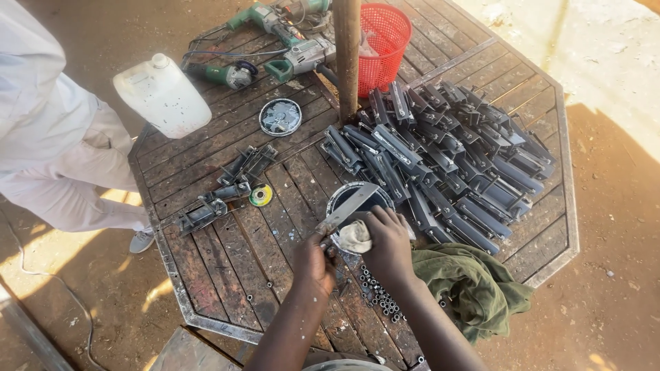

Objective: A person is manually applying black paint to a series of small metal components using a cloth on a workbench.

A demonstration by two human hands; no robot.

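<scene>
My left hand [315, 257] grips the near end of a flat grey metal bracket [348, 207], which slants up to the right over a round dark tin [357, 199]. My right hand [387, 242] presses a pale crumpled rag [355, 237] against the bracket near its lower end. Both hands sit at the near middle of a worn wooden slatted table [227, 261].
A large pile of similar grey brackets [447, 158] fills the table's right. Small nuts [377, 295] and a green cloth [471, 282] lie near me. Power tools [289, 58], a red basket [381, 45], a white jug [163, 96], a post [347, 55]; another person's light-clothed legs [62, 158] stand left.
</scene>
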